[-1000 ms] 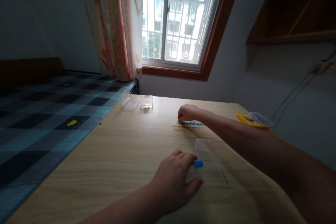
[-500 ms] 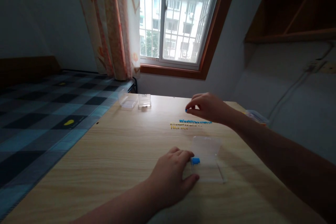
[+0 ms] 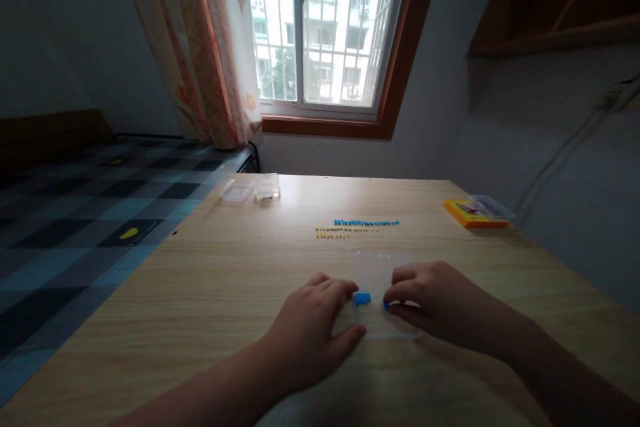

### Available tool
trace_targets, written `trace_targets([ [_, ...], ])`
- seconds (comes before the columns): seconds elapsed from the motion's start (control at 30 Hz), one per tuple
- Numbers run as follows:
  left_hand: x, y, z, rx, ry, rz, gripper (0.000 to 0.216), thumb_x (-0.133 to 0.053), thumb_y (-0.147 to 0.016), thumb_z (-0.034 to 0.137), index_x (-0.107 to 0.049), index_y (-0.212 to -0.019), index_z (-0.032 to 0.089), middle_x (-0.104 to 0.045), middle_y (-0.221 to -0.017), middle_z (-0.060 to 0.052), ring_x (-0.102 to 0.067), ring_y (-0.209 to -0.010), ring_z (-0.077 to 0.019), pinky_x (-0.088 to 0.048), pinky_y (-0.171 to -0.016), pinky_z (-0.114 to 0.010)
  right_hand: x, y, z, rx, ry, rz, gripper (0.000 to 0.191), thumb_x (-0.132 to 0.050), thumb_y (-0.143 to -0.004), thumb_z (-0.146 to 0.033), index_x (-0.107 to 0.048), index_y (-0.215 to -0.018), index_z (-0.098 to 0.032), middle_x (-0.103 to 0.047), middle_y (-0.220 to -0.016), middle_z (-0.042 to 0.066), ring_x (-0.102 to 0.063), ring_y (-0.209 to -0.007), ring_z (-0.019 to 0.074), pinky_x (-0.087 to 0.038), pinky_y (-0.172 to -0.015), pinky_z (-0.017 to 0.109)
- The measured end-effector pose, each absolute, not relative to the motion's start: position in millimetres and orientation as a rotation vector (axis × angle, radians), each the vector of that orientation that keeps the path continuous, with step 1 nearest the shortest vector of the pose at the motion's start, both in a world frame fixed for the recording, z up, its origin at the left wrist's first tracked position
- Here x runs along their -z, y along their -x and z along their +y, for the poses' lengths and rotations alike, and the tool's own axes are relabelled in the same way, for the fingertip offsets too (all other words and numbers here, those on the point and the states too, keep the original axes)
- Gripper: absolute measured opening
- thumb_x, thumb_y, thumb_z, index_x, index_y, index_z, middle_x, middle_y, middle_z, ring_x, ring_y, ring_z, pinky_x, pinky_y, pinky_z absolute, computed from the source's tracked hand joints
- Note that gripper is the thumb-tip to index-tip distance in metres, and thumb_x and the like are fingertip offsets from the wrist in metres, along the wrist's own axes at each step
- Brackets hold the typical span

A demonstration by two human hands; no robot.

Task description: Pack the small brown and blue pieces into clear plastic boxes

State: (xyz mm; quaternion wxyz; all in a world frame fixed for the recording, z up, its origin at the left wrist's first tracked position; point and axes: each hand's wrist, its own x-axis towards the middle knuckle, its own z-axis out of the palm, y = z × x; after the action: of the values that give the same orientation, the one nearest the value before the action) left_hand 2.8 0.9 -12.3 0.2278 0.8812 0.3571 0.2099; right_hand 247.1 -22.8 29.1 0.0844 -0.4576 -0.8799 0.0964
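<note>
A clear plastic box (image 3: 377,327) lies on the table with its lid (image 3: 380,263) folded back on the far side. My left hand (image 3: 323,320) grips the box's left side, fingers at the far corner and thumb at the near one. Inside, by my left fingertips, sits a small cluster of blue pieces (image 3: 363,298). Over the right part of the box, my right hand (image 3: 425,297) pinches a tiny blue piece (image 3: 386,305) between thumb and fingers. Beyond the box, tiny blue pieces (image 3: 367,223) form a row, with rows of yellow pieces (image 3: 333,236) just nearer.
Two clear plastic boxes (image 3: 267,187) stand at the table's far left corner. A yellow-orange case (image 3: 475,213) with a clear plastic piece on it lies at the right edge. A bed with a checked cover (image 3: 125,207) adjoins the left side; a window is ahead.
My right hand has come back from above the blue row to the clear box, still pinching a blue piece. My left hand keeps its place on the box. The view has shifted slightly.
</note>
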Motion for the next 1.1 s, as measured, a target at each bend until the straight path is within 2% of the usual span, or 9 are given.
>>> trace_targets([
  [0.17, 10.8, -3.8, 1.2, -0.556, -2.424, 0.991, 0.038, -0.068, -0.08, 0.031, -0.062, -0.116, 0.021, -0.07, -0.106, -0.006, -0.06, -0.103, -0.0259, -0.05, -0.09, -0.042, -16.2, -244.4, -20.7, -0.245, 1.395, -2.667, 0.018, -0.059, -0.088, -0.018, -0.073, -0.076, -0.022, -0.069, -0.077, -0.001, -0.061, -0.065, 0.0108, -0.035, -0.062, 0.024],
  [0.37, 12.2, -4.6, 0.4, -0.558, -2.413, 0.996, 0.038, -0.068, -0.079, 0.03, -0.062, -0.116, 0.02, -0.069, -0.107, -0.007, -0.06, -0.104, -0.026, -0.05, -0.091, -0.042, -20.0, -247.4, -29.6, -0.238, 1.387, -2.632, 0.019, -0.056, -0.092, -0.021, -0.073, -0.082, -0.023, -0.069, -0.079, -0.002, -0.061, -0.066, 0.0106, -0.034, -0.062, 0.024],
  [0.5, 13.0, -4.5, 0.5, -0.572, -2.419, 0.995, 0.038, -0.067, -0.08, 0.03, -0.061, -0.116, 0.02, -0.069, -0.107, -0.006, -0.06, -0.104, -0.0256, -0.05, -0.091, -0.041, -20.7, -247.3, -31.9, -0.315, 1.366, -2.658, 0.023, -0.055, -0.092, -0.019, -0.072, -0.077, -0.022, -0.068, -0.077, -0.001, -0.059, -0.064, 0.0102, -0.034, -0.061, 0.024],
  [0.97, 13.8, -3.9, 0.0, -0.551, -2.434, 0.991, 0.038, -0.067, -0.08, 0.031, -0.062, -0.116, 0.022, -0.069, -0.108, -0.006, -0.06, -0.105, -0.0266, -0.05, -0.092, -0.043, -9.2, -244.7, -26.1, -0.297, 1.44, -2.593, 0.021, -0.054, -0.095, -0.024, -0.075, -0.097, -0.027, -0.068, -0.084, 0.0, -0.063, -0.069, 0.0125, -0.036, -0.063, 0.024],
  [1.1, 13.3, -3.9, -0.1, -0.552, -2.433, 0.983, 0.039, -0.067, -0.08, 0.032, -0.062, -0.118, 0.022, -0.07, -0.111, -0.006, -0.059, -0.108, -0.0268, -0.049, -0.094, -0.043, -9.7, -244.9, -27.4, -0.261, 1.462, -2.594, 0.02, -0.056, -0.094, -0.022, -0.075, -0.094, -0.025, -0.069, -0.085, 0.0, -0.063, -0.068, 0.0128, -0.036, -0.063, 0.025],
])
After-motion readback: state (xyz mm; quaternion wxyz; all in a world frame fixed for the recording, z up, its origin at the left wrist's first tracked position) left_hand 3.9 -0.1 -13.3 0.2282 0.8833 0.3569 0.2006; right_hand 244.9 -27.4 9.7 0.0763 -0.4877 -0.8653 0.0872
